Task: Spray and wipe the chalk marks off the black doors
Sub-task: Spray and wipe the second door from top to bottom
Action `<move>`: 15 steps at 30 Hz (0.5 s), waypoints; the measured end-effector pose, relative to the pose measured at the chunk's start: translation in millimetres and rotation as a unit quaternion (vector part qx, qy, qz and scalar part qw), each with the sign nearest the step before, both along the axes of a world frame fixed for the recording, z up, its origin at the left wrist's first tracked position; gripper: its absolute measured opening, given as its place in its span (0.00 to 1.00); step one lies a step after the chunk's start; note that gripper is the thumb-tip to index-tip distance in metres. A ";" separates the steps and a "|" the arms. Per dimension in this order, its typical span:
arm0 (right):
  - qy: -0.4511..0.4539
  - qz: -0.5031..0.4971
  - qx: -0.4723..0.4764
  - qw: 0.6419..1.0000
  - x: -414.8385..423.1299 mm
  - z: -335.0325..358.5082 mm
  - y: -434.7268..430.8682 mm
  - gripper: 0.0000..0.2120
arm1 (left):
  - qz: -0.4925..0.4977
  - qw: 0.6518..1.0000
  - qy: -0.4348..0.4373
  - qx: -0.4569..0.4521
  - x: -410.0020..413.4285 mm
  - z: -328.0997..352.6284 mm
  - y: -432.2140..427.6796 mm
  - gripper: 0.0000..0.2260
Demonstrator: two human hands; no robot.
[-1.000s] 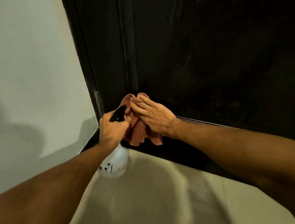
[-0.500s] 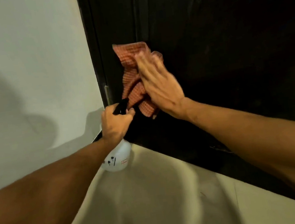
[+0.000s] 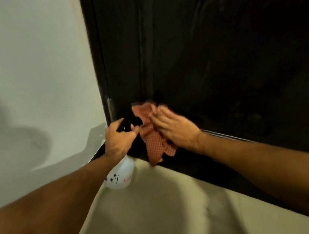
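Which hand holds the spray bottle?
The left hand grips the white spray bottle by its black head; the right hand presses a red checked cloth against the black door.

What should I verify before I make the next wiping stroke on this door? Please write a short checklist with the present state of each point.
1. Cloth pressed on the door by the right hand: ok, flat fingers cover it.
2. Whole cloth gathered under the palm: not ok, a large part hangs loose below the hand.
3. Spray bottle held firmly: ok, the left hand grips its neck.
4. Spray head aimed at the door: cannot tell, it is black against black.
5. Door wiped clean here: cannot tell, the panel is too dark and the picture is blurred.
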State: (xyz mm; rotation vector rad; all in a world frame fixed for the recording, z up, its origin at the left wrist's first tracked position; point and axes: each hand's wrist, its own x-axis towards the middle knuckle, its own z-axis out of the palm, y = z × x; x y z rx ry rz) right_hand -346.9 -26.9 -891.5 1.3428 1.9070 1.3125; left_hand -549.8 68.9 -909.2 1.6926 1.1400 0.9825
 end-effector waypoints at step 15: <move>0.017 -0.076 -0.049 0.996 48.1 15.9 -119.3 0.31 | -0.122 0.990 0.004 0.074 45.7 36.1 -61.7 0.06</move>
